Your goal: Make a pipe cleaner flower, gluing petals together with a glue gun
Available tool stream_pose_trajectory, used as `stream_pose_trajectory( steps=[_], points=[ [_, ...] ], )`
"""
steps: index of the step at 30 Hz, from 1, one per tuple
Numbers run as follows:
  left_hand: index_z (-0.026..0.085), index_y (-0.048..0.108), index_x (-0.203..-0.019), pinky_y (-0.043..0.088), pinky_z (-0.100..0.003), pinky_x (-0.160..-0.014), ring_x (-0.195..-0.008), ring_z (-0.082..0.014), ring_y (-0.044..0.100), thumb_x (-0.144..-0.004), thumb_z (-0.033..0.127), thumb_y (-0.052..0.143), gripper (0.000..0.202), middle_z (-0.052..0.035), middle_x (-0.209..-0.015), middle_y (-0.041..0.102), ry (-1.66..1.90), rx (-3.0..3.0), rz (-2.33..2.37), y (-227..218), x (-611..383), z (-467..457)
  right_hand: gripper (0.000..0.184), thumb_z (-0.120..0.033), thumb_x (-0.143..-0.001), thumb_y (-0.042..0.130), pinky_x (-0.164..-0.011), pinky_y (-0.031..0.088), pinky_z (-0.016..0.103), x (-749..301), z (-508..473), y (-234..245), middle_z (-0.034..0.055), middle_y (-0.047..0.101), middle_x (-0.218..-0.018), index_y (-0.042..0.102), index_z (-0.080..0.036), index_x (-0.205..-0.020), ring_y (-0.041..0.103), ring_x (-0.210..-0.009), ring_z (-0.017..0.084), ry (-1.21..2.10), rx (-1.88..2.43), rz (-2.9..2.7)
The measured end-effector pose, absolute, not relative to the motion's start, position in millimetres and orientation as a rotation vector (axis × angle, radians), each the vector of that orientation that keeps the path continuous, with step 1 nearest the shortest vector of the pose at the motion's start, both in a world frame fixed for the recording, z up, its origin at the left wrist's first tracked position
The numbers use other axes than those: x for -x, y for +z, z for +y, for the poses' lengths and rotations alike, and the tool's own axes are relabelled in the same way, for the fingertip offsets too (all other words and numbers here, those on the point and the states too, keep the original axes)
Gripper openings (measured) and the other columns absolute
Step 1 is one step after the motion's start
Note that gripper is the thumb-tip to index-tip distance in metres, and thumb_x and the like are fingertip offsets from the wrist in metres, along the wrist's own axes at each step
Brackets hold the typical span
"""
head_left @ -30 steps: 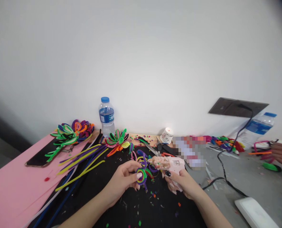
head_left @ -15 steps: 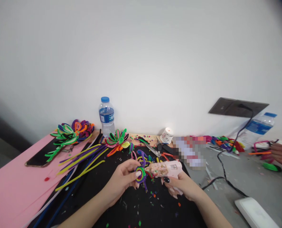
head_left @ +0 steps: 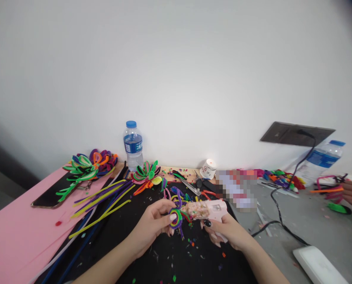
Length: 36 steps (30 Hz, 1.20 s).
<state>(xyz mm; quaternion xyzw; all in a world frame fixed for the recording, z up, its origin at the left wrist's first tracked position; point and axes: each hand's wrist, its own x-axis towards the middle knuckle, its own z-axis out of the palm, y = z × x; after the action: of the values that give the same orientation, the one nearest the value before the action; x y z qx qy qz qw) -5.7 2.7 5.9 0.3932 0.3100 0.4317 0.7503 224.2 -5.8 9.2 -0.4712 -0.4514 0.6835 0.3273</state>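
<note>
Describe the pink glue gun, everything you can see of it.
The glue gun is small, pale pink plastic by its look, its front part mottled and narrowing to the nozzle. It is held roughly level above the black mat. The right hand grips its handle from below. The nozzle tip meets the pipe-cleaner coil pinched in the left hand. A black cord runs toward it; the join is hidden.

2 water btls (head_left: 133, 145) (head_left: 321, 161), 1 glue gun (head_left: 213, 209), 1 phone (head_left: 50, 195), 1 cup (head_left: 208, 169).
</note>
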Motion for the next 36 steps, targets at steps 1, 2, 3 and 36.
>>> stream_pose_trajectory(
  steps=[1, 2, 3, 36],
  points=[
    [0.018, 0.057, -0.084, 0.043, -0.02, -0.049, -0.052, -0.0065, 0.051, -0.072, 0.019, 0.065, 0.014, 0.0036, -0.069, 0.053, 0.946, -0.859, 0.675, 5.6, 5.8, 2.7, 0.03, -0.038, -0.063, 0.068, -0.034, 0.033, 0.019, -224.5, -5.6, 9.2, -0.008, 0.046, -0.043, 0.052, -0.014, -0.07, 0.032, -0.032, 0.003, 1.793, 1.226, -1.184],
    [0.018, 0.057, -0.084, 0.043, -0.021, -0.049, -0.051, -0.0065, 0.051, -0.073, 0.019, 0.064, 0.014, 0.0038, -0.069, 0.053, 0.948, -0.859, 0.672, 5.4, 5.9, 2.8, 0.03, -0.038, -0.063, 0.068, -0.035, 0.033, 0.019, -224.9, -5.4, 9.2, -0.0079, 0.046, -0.043, 0.052, -0.014, -0.071, 0.032, -0.032, 0.003, 1.795, 1.217, -1.185],
    [0.018, 0.057, -0.084, 0.043, -0.021, -0.049, -0.051, -0.0064, 0.051, -0.073, 0.019, 0.064, 0.014, 0.004, -0.069, 0.053, 0.951, -0.859, 0.669, 5.2, 6.0, 2.9, 0.03, -0.038, -0.064, 0.068, -0.035, 0.033, 0.019, -225.4, -5.3, 9.2, -0.008, 0.045, -0.043, 0.052, -0.014, -0.071, 0.033, -0.032, 0.003, 1.799, 1.207, -1.187],
    [0.017, 0.056, -0.085, 0.043, -0.021, -0.049, -0.053, -0.0064, 0.05, -0.073, 0.019, 0.064, 0.015, 0.0032, -0.07, 0.054, 0.94, -0.869, 0.67, 4.3, 5.9, 3.4, 0.036, -0.045, -0.064, 0.067, -0.034, 0.03, 0.019, -227.9, -3.6, 5.6, -0.0083, 0.044, -0.042, 0.052, -0.013, -0.071, 0.031, -0.031, 0.003, 1.757, 1.174, -1.233]
  ],
)
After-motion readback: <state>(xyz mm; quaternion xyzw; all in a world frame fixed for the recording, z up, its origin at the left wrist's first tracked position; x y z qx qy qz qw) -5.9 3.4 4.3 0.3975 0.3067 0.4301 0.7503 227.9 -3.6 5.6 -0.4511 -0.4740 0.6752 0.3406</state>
